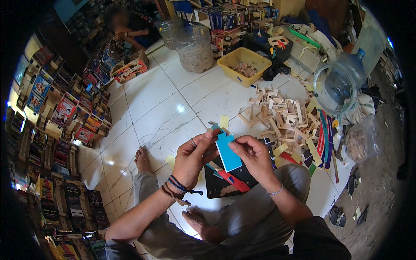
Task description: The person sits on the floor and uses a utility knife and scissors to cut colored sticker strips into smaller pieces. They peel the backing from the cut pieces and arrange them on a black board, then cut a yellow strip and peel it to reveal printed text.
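The right grip pinches a blue card by its upper right edge, thumb flat on the face. The left grip meets the card's upper left corner with thumb and fingertips drawn together; a small teal piece shows there, but I cannot tell whether these fingers clasp it or the card. The card tilts in the gap between both grips, over the person's crossed leg.

Below and all around the grips spreads a white tiled floor. Well to the left of the left grip, toy trucks stand in stacked rows. Beyond both grips, far off to the left, another person sits near more trucks. Past the right grip, a loose heap of wooden blocks covers the floor. Farther out on that side stands a blue water jug. Straight ahead of the grips, well apart, are a clear plastic container and, to its right, a yellow tub with wood bits inside. Just under the grips lies a black board, a red strip across it. Just ahead of the left grip's fingertips lies a yellow scrap.
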{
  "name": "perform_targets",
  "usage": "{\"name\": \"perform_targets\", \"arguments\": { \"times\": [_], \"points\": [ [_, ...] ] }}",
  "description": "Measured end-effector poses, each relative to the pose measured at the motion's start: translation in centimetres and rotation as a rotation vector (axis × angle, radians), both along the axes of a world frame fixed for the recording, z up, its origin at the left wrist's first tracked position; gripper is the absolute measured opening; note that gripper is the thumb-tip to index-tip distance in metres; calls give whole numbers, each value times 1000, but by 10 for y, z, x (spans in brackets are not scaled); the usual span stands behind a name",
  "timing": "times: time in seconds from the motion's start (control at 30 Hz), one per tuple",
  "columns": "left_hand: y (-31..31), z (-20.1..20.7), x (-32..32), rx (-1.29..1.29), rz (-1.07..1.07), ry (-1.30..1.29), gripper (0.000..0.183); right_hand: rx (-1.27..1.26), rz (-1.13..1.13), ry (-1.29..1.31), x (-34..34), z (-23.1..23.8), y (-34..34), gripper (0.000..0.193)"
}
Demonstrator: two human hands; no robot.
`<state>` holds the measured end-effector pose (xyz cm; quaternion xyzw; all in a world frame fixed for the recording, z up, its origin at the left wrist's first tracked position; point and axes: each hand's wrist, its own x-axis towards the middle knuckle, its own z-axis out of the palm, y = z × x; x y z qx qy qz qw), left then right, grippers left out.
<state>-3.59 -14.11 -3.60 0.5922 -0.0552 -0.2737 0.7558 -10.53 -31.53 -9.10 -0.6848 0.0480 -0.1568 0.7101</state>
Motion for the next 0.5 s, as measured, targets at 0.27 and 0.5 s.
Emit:
{"name": "perform_targets", "arguments": {
  "times": [0.27, 0.5],
  "points": [
    [0, 0, 0, 2, 3, 9, 40, 5, 14, 7, -1, 1, -1, 18],
    [-1, -1, 1, -14, -2, 15, 41, -6, 14, 7, -1, 2, -2, 17]
  ]
}}
